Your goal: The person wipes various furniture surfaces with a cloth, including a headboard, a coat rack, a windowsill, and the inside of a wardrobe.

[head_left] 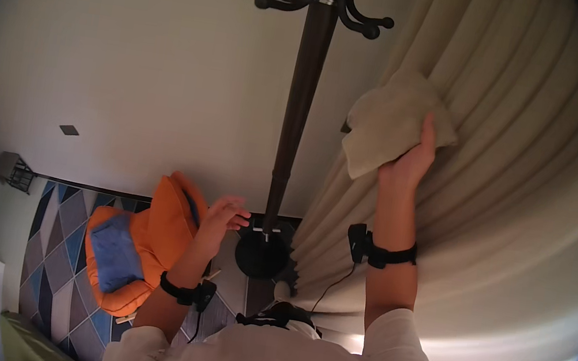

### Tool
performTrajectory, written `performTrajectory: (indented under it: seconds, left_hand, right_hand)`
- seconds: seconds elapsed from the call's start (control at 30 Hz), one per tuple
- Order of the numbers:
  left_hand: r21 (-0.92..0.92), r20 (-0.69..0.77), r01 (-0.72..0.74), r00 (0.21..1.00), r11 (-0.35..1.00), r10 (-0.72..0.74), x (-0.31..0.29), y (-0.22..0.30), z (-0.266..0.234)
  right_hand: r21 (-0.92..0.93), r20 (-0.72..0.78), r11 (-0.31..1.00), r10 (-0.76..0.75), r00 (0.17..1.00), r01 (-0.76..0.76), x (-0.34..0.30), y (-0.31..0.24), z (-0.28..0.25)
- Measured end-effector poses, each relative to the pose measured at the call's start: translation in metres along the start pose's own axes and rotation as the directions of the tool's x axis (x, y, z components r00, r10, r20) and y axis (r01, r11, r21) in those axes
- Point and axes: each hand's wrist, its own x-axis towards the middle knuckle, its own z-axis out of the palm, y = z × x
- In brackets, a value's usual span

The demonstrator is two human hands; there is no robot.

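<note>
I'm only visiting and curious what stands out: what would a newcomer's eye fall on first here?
Probably the bright orange seat with its blue patch, low on the left on the patterned floor. Next come the dark coat stand, rising up the middle before the pale wall, and the beige cloth in the grip of the right hand, raised before the similarly coloured curtain.

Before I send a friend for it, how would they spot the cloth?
Find the beige curtain on the right. In front of it, the right hand's grip holds the cloth: small, with pointed corners and none of the curtain's long folds.
</note>
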Motion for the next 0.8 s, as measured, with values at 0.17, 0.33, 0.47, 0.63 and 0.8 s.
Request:
performTrajectory:
  seconds: [0.17,0.33,0.47,0.63,0.8]
  left_hand:
    - [0.201,-0.084,-0.232,0.964,0.952,0.252,0.022,0.062,0.061]
    - [0.436,0.002,-0.426,0.881,0.793,0.472,0.056,0.115,0.105]
    - [0.456,0.026,-0.571,0.776,0.683,0.631,0.092,0.135,0.11]
    - [0.342,0.164,-0.72,0.679,0.604,0.716,0.107,0.159,0.117]
    - [0.191,0.164,-0.562,0.826,0.805,0.538,0.146,0.119,0.132]
  right_hand:
    - [0.019,0.375,0.891,-0.428,0.822,0.454,0.064,-0.022,0.058]
    - [-0.131,0.758,0.499,-0.507,0.411,0.857,0.081,-0.023,0.082]
    - [0.004,0.955,0.421,-0.271,0.122,0.907,0.092,-0.044,0.064]
    - [-0.163,0.965,0.363,-0.136,0.225,0.917,0.074,-0.055,0.07]
    - [-0.212,0.976,0.083,-0.024,0.215,0.974,0.094,-0.049,0.055]
